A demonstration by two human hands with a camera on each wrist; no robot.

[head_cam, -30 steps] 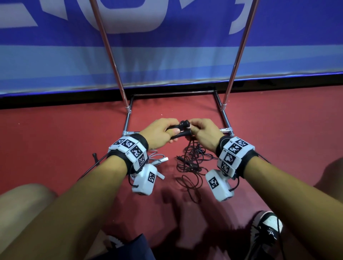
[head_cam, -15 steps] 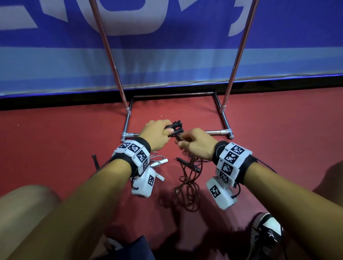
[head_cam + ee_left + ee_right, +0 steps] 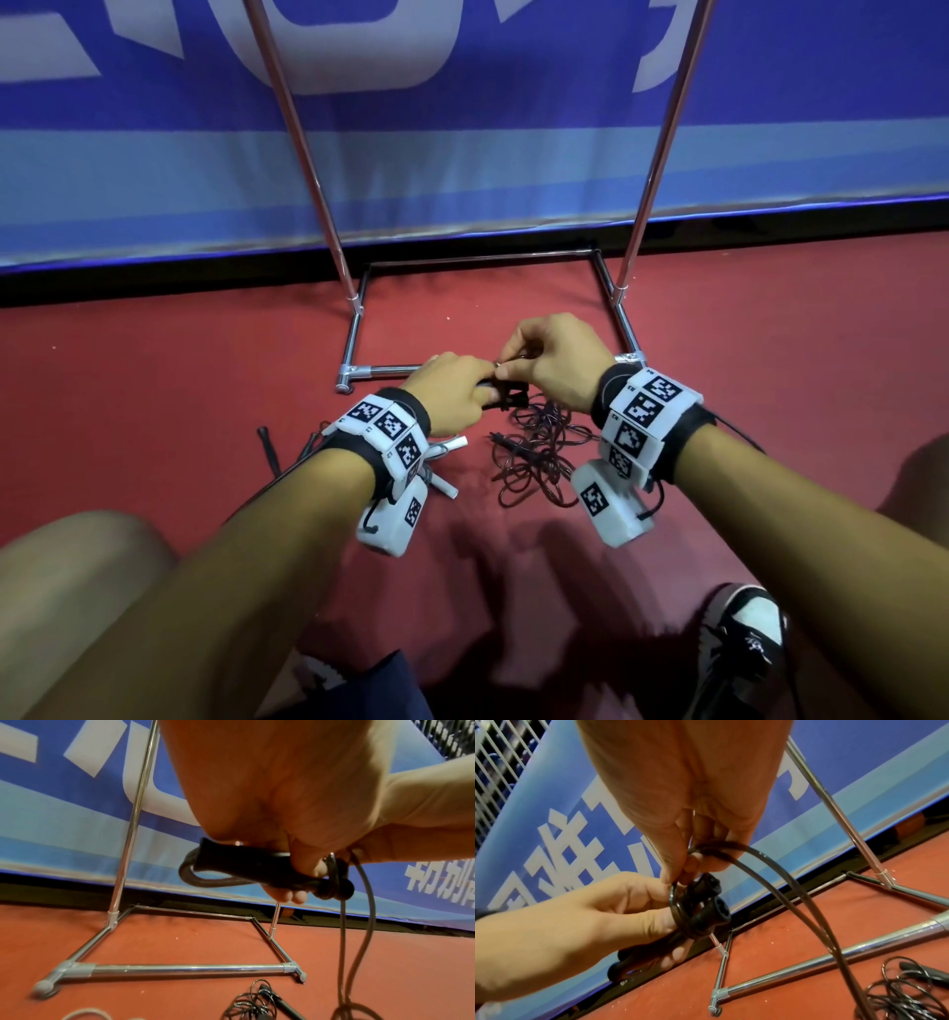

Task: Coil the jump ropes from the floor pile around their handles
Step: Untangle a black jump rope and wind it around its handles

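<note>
Head view, left to right. At lower left of centre, a black jump-rope handle (image 3: 268, 448) lies on the red floor (image 3: 154, 390), and two white handles (image 3: 452, 446) show just past the left wrist. The left hand (image 3: 452, 393), at centre frame, is closed around a pair of black handles (image 3: 506, 397) held side by side; in the right wrist view their round ends (image 3: 712, 910) point toward the camera, with a loop of black cord (image 3: 677, 910) wound round them near the tips. The right hand (image 3: 557, 360), touching the left from the right and slightly higher, pinches that cord (image 3: 508, 366) between thumb and fingertips just above the handles. In the left wrist view two strands of the cord (image 3: 359, 923) hang from the hands down to the floor. Below and between the hands, at centre, the loose rope pile (image 3: 534, 457) lies tangled on the floor. Behind the hands stands a chrome rack base (image 3: 380, 369), its uprights rising before a blue banner (image 3: 462, 169). A shoe (image 3: 744, 642) occupies the lower right.
</note>
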